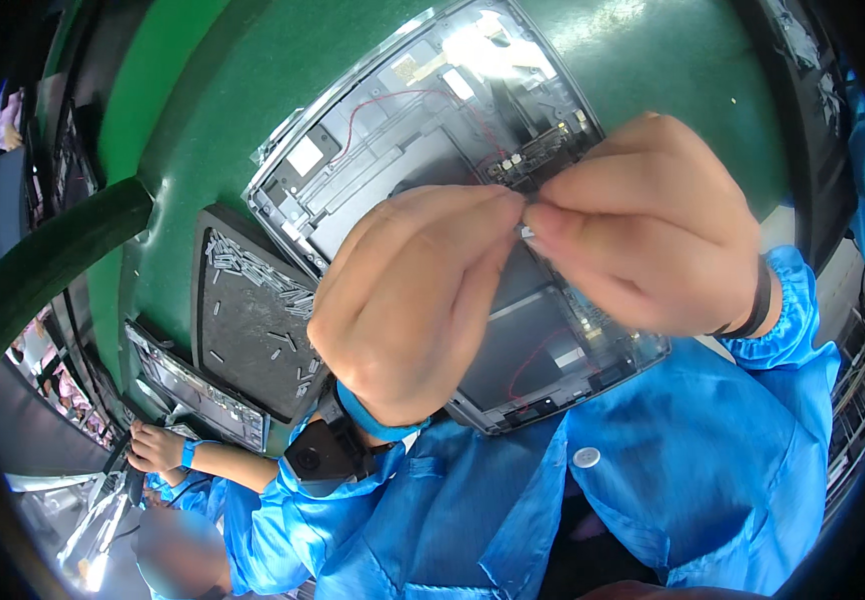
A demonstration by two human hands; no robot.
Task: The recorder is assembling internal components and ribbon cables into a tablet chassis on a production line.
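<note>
An open, tablet-like device housing [353,185] lies on the green work surface, with thin red wires and a dark circuit board [553,150] inside. My left hand [413,290] and my right hand [663,230] meet above its middle. Both are closed in a pinch, thumb and fingertips pressed together, the tips nearly touching. A tiny whitish bit shows at the right fingertips, too small to name. Whatever the left fingertips grip is hidden. The hands cover part of the housing's middle and its right side.
Left of the housing, a dark tray [238,365] holds many small grey metal-like strips. Beside it stands another open device [198,385]. A co-worker's hand [158,447] is at the lower left. A dark green curved bar [63,260] crosses the left side.
</note>
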